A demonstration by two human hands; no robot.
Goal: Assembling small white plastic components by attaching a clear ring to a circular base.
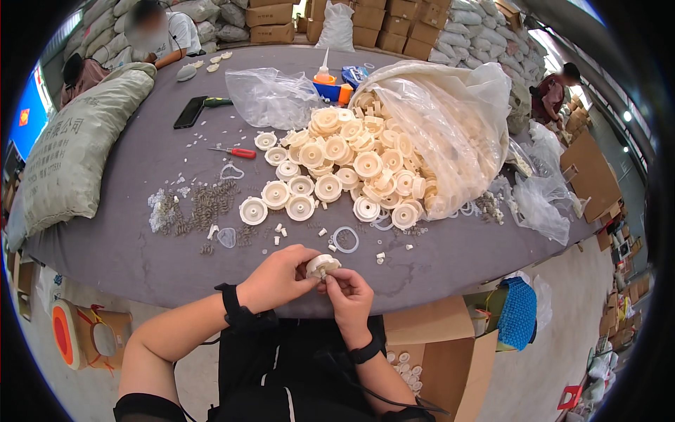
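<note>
Close to the table's near edge, my left hand is closed around a round, off-white plastic part, held tilted on its side. My right hand pinches a small white stem at the lower side of that part; whether the stem is a separate piece I cannot tell. Just beyond my hands lie a clear rubber ring and a few small white plastic pieces. A heap of similar round plastic parts spills from a large clear plastic bag.
Metal springs lie at left, near a red-handled screwdriver and a phone. A full woven sack rests on the left. Below the table's right side, an open cardboard box holds white parts. Other people sit or stand farther off.
</note>
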